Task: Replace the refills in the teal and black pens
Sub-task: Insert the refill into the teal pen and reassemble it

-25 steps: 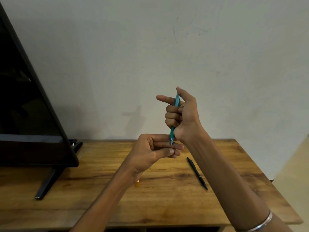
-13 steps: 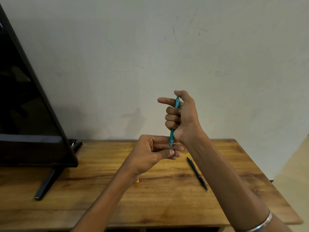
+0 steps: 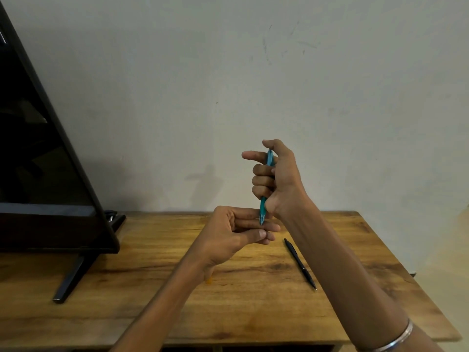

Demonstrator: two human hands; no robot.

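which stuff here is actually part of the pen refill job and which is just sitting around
Part of the job:
- teal pen, held upright in the right hand
- left hand, fingers at the teal pen's lower tip
- black pen, lying on the wooden table

Just lying about:
- dark screen on its stand at the left
- small orange bit under the left wrist

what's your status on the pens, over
Right hand grips teal pen upright, tip down. Left hand at its tip, fingers curled. Black pen lies untouched on table. Nothing in the way.
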